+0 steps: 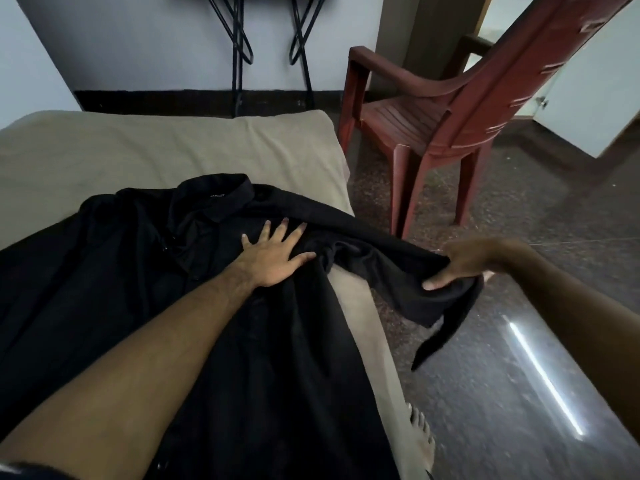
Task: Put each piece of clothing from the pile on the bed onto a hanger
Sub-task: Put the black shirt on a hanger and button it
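Note:
A black collared shirt [145, 258] lies spread on the bed [138, 150], its collar toward the far end and its buttoned front facing up. My left hand [273, 258] presses flat on the shirt's chest with fingers spread. My right hand [464, 261] grips the end of the shirt's right sleeve [398, 271], holding it stretched out past the bed's right edge above the floor. The cuff hangs down below that hand. No hanger is in view.
The bed has a beige sheet and its right edge runs beside a dark speckled floor [519, 341]. A red plastic chair [443, 109] stands to the right of the bed. A black metal stand [239, 46] leans against the far wall. My bare foot [422, 441] is by the bed.

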